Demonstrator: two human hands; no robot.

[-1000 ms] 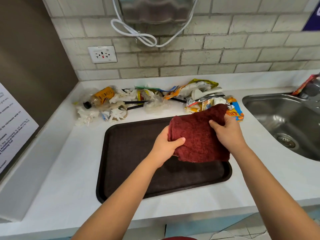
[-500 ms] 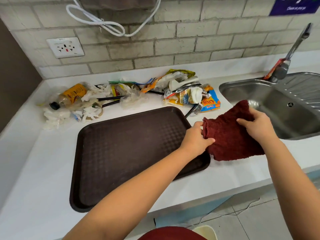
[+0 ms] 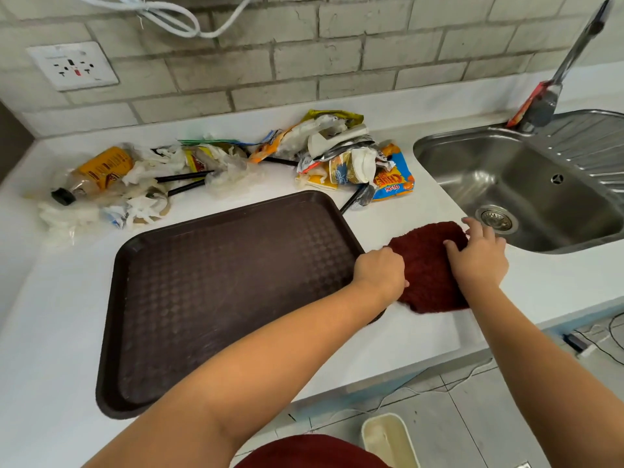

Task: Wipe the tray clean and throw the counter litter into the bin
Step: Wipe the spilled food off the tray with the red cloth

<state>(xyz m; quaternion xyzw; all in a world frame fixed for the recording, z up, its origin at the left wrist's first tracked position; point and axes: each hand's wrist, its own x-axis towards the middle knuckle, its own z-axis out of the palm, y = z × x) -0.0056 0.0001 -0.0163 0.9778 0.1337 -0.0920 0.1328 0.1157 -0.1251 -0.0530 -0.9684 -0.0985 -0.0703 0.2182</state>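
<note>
A dark red cloth (image 3: 426, 265) lies on the white counter just right of the tray, between it and the sink. My left hand (image 3: 380, 272) grips the cloth's left edge beside the tray's right rim. My right hand (image 3: 478, 259) rests on top of the cloth, fingers curled over its far right edge. The dark brown tray (image 3: 216, 285) lies flat with nothing on it. Litter (image 3: 216, 167) is strewn along the back of the counter: wrappers, tissues, a crushed bottle (image 3: 94, 173), black sticks and an orange snack packet (image 3: 391, 180). A cream bin (image 3: 388, 439) stands on the floor below.
A steel sink (image 3: 526, 187) with a tap (image 3: 570, 62) is set into the counter at the right. A wall socket (image 3: 72, 65) and a white cable (image 3: 175, 21) are on the brick wall. Cables lie on the floor at the lower right.
Both hands carried the cloth from above the tray to the right and lowered it onto the counter beside the sink. The view shifted right and down.
</note>
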